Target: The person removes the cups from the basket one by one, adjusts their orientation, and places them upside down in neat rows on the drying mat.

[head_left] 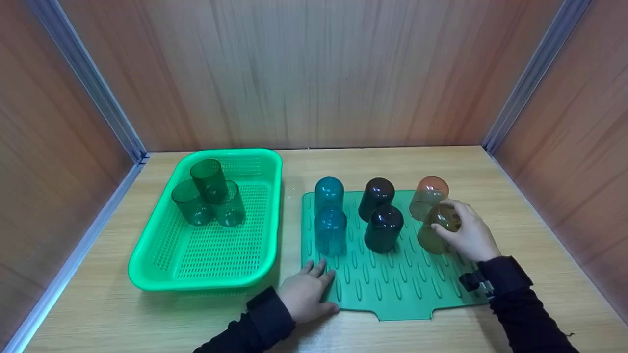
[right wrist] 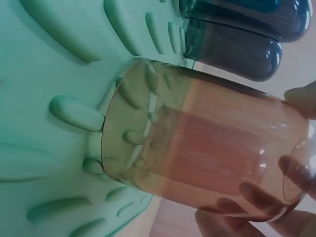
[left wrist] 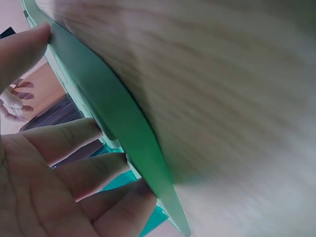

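Here, the right hand (head_left: 470, 238) pinches a see-through amber tumbler (head_left: 431, 241), plastic or glass, by its domed base, thumb on one side and fingers on the other. The tumbler is mouth down over the front right of a green ridged mat (head_left: 402, 300), its long axis roughly upright, running down from the grip toward the mat. That line from base to rim is, I judge, what the coming move turns on; the right wrist view shows the rim at the ridges, though whether it rests on them all the way round I cannot tell.

Just behind it stands a see-through orange tumbler (head_left: 432, 189). To the left are two glossy dark tumblers (head_left: 384, 233) and, farther left, two see-through blue tumblers (head_left: 330, 235), all mouth down.

The left hand (head_left: 306, 295) is much farther from the amber one: its fingers are spread, touching the mat at its near left edge, with no tumbler in them. Left of the mat, on the pale wooden table (head_left: 196, 321), a bright green slotted plastic basket (head_left: 196, 285) holds three see-through green tumblers (head_left: 206, 172), mouths up.
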Available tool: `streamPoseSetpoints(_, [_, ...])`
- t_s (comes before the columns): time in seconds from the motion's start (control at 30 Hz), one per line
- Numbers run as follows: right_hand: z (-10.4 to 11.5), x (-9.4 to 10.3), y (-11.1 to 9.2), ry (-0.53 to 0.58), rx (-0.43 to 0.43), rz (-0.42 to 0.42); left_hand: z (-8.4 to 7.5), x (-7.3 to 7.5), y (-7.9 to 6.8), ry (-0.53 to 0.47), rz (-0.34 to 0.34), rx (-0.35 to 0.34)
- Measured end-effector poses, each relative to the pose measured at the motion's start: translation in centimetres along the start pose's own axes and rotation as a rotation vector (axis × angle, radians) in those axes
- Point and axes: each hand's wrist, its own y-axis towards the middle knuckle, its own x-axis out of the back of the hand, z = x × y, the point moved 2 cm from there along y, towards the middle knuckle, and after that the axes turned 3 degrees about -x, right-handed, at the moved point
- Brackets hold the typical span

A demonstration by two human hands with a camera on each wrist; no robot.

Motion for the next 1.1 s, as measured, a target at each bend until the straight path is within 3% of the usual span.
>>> streamPoseSetpoints(0.27, [0.3, 0.0, -0.1, 0.017, -0.027, 0.003, 0.0, 0.0, 0.0, -0.005, 0.007, 0.008])
streamPoseSetpoints(0.4, [0.9, 0.2, 0.2, 0.034, -0.039, -0.038, 0.1, 0.0, 0.0, -0.016, 0.000, 0.005])
streamPoseSetpoints(0.6, [2.6, 0.6, 0.6, 0.106, -0.040, -0.129, 0.2, 0.1, 0.0, -0.054, 0.003, 0.015])
streamPoseSetpoints(0.8, [5.1, 0.4, 0.6, 0.204, -0.020, -0.119, 0.2, 0.3, -0.1, -0.110, -0.002, 0.021])
streamPoseSetpoints(0.97, [7.9, -0.1, 0.4, 0.315, 0.026, -0.074, -0.1, 1.2, -0.2, -0.143, -0.070, 0.007])
streamPoseSetpoints(1.1, [11.3, 0.0, -0.2, 0.389, 0.046, -0.015, -0.8, 2.8, -0.6, -0.187, -0.190, -0.021])
